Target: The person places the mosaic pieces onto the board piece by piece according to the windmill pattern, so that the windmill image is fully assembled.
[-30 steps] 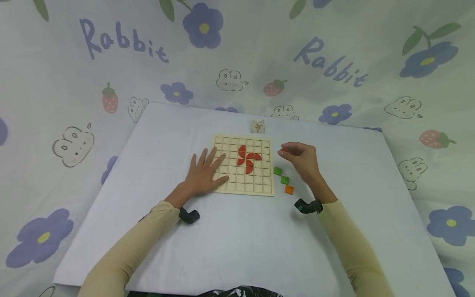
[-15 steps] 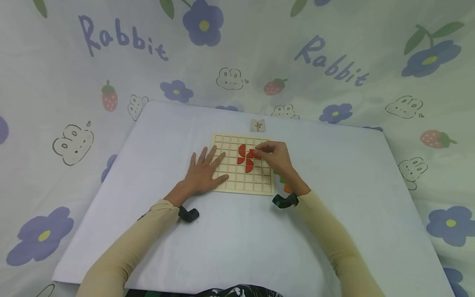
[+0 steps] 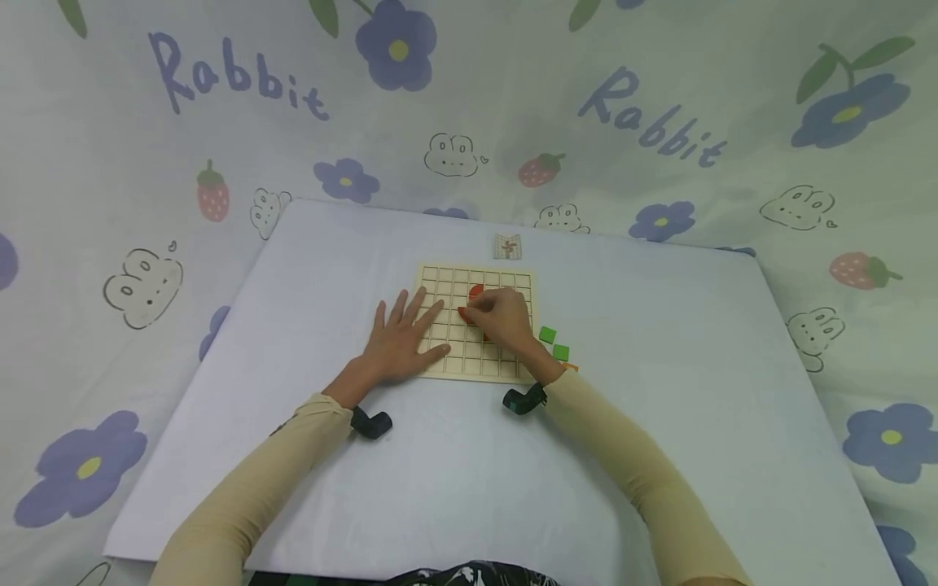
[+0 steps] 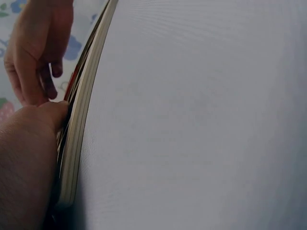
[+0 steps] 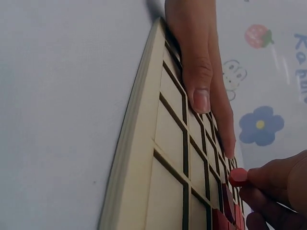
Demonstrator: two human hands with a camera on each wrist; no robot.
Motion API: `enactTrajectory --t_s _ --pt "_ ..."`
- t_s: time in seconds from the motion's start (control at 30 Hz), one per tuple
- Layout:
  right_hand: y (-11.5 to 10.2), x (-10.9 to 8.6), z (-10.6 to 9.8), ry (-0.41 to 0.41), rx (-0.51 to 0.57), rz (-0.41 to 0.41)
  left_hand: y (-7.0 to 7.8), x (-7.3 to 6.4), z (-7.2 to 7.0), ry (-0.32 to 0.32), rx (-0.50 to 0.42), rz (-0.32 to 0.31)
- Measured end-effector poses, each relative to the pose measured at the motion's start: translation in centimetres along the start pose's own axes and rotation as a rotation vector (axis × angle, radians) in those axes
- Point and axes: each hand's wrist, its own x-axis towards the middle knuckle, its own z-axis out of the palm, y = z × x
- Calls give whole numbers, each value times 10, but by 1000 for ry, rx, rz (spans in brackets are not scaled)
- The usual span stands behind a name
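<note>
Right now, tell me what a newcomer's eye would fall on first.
Probably the red piece that the right hand pinches over the pale gridded board. The left hand, spread wide across the board's left edge, also draws notice. Behind the table, large purple flowers stand out on the backdrop.

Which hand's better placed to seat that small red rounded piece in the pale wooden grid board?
Probably your right hand: it pinches the small red rounded piece over the board, while your left hand lies spread across the board's left side.
</note>
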Motion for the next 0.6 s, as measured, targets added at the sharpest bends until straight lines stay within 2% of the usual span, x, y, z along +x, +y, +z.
enactTrajectory --t_s 0.3,0.5,0.6 --pt "-9 7 11 -11 -186 -65 0 0 -2 4 13 2" --pt "-10 11 14 10 -297 -155 -1 -1 -1 11 12 4" --pt "-8 11 16 -18 -349 -192 -2 -1 0 8 16 12"
